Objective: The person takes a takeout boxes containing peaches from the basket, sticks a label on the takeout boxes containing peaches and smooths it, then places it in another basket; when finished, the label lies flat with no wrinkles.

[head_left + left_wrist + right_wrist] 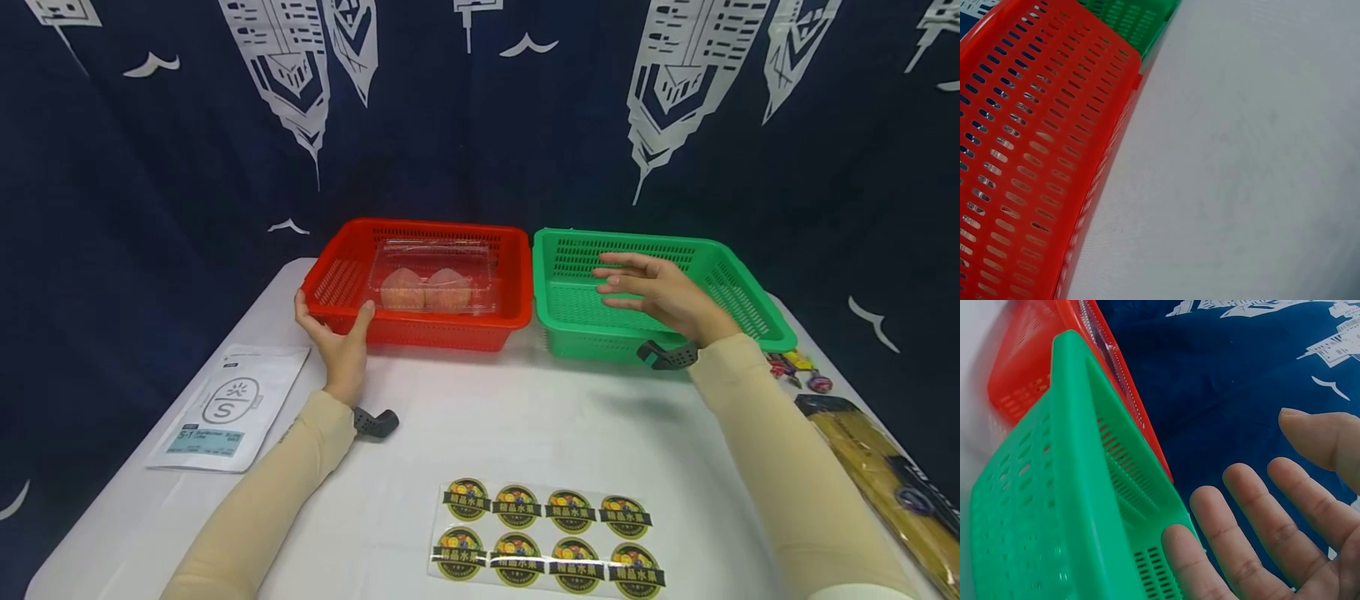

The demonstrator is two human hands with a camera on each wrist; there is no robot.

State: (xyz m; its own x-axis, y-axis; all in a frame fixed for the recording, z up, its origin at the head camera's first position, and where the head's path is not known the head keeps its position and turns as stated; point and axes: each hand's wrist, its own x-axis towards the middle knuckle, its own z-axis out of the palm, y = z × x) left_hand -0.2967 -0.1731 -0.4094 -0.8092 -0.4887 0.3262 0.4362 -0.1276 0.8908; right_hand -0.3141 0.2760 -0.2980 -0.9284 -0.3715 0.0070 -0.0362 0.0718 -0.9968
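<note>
A red basket (510, 275) stands at the back of the white table (480, 417), and its slotted wall (1022, 156) fills the left wrist view. Inside it lies a clear plastic box (435, 267) with two pale pink fruits (426, 289). My left hand (335, 333) grips the basket's front left corner, thumb on the front wall and fingers round the side. Right beside it stands a green basket (750, 308) (1054, 487) with nothing in it. My right hand (626, 287) hovers over it, fingers (1260, 525) straight and spread, holding nothing.
A sheet of round fruit stickers (546, 537) lies near the front edge. A white pouch (225, 408) lies at the left. Wrapped sweets (795, 367) and a long yellow packet (877, 467) lie at the right edge. A dark blue curtain (480, 125) hangs behind.
</note>
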